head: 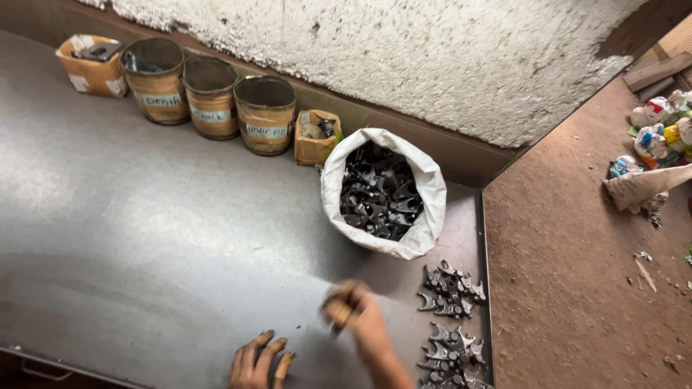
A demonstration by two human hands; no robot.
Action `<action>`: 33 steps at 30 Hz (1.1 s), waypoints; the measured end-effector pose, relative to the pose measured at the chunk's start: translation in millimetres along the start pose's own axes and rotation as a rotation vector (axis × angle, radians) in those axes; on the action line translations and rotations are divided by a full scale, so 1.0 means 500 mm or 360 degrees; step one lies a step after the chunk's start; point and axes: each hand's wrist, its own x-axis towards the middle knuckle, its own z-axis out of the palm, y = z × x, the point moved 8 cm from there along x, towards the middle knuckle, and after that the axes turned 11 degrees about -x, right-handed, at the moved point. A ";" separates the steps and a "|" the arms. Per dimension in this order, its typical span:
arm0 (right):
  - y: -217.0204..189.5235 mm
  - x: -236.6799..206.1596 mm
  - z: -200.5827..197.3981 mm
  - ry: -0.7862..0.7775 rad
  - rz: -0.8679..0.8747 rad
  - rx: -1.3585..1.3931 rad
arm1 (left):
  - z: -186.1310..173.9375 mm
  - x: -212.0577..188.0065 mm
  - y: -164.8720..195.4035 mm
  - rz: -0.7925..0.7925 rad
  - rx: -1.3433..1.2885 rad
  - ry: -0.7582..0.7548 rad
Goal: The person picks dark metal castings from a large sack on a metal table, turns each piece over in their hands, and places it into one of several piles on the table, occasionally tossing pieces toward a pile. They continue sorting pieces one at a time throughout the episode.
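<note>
Left hand [254, 360] flat, fingers released on grey metal surface [144, 238]; right hand [353, 311] blurred, grip unclear, dark metal castings [448, 288] at three o'clock.

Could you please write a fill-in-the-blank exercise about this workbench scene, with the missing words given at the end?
1. The white sack is full of dark metal ____.
2. Along the wall stand ____ round tins between two cardboard boxes.
3. The left hand rests flat on the ____.
4. Two piles of parts lie to the ____ of the right hand.

Missing words: parts; three; bench; right
</note>
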 end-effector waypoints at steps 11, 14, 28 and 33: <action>0.221 -0.140 0.067 -0.0186 0.0061 -0.0524 | 0.002 0.067 -0.022 0.0233 0.0910 -0.0429; 0.222 -0.160 0.033 0.0069 0.0065 -0.0770 | 0.011 0.074 -0.006 0.0245 0.0900 -0.0373; -0.041 -0.334 -0.392 0.1324 0.0077 -0.1298 | 0.045 -0.050 0.045 0.0438 0.0612 -0.0111; -0.058 -0.293 -0.448 0.1030 -0.0064 -0.1779 | 0.076 -0.071 -0.001 0.0049 0.1289 -0.0723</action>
